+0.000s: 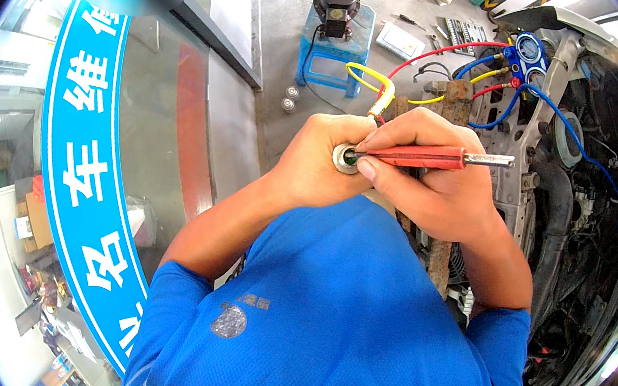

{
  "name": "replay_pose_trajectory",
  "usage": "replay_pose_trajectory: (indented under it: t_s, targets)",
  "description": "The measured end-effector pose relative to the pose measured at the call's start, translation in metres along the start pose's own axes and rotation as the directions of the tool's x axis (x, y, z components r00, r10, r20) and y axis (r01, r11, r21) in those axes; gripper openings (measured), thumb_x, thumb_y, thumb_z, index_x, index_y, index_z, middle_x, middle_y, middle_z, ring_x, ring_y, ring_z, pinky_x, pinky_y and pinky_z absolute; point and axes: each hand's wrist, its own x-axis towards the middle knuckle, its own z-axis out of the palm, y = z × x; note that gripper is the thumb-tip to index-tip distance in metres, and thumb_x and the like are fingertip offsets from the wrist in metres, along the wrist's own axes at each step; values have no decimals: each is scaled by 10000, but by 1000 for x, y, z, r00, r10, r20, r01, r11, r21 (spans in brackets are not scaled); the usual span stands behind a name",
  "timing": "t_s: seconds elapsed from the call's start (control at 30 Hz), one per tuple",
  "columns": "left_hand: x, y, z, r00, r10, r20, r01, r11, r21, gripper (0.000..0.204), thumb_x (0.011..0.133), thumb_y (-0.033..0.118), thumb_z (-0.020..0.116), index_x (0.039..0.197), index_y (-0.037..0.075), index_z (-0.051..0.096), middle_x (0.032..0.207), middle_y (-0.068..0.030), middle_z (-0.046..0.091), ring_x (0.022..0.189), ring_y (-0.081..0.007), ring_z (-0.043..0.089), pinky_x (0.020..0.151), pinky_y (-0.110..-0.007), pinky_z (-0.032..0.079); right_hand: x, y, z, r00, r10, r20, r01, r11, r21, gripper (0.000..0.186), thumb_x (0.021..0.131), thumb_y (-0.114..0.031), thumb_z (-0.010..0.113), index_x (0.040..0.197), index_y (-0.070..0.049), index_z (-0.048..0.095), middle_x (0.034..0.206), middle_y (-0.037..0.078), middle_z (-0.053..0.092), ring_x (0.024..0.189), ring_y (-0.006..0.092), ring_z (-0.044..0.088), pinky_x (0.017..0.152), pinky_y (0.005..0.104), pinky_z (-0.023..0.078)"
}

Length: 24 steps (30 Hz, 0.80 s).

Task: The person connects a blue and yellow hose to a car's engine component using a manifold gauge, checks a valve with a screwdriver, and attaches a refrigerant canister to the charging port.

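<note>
My left hand [322,156] is closed around the end of a yellow hose [385,98], and a round metal fitting [340,167] shows at its thumb side. Between thumb and fingers, my right hand [448,200] pinches a red-handled screwdriver [438,158]. A bare metal shaft [493,160] sticks out of the handle toward the right, while the other, dark end meets the opening of the fitting. How deep that end reaches inside cannot be seen. Beyond my hands, the hose loops away over the floor.
To the right lies an open car engine bay [594,223], with a blue gauge manifold [529,54] and coloured hoses at its front. A black pump [336,1] stands on a blue stool [314,61]. Two small cans [289,98] and a white case [401,41] sit on the floor.
</note>
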Motion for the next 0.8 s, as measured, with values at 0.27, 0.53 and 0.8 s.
replay_pose_trajectory:
  t_s: [0.27, 0.53, 0.8]
  targets:
    - [0, 6, -3, 990, -121, 76, 113, 988, 102, 232, 744, 64, 702, 975, 59, 694, 817, -98, 665, 743, -129, 606, 671, -316, 490, 10, 8, -4, 989, -126, 79, 124, 992, 23, 124, 779, -105, 729, 822, -37, 635, 759, 121, 658, 691, 243, 654, 632, 339, 500]
    - [3, -19, -15, 974, 225, -35, -198, 912, 359, 115, 725, 46, 708, 753, 32, 597, 683, -104, 588, 598, -222, 570, 568, -344, 444, 13, 10, -13, 986, 19, 169, -37, 994, 107, 171, 763, -75, 746, 919, -39, 686, 826, 80, 686, 763, 180, 673, 664, 295, 516]
    - [2, -26, -3, 832, 483, -272, -339, 832, 440, 258, 688, -11, 727, 647, 89, 493, 617, -67, 507, 512, -231, 508, 459, -335, 383, -14, 0, 12, 937, -338, -84, 332, 940, -82, 235, 710, -24, 780, 904, -19, 647, 873, 131, 677, 755, 274, 690, 647, 342, 566]
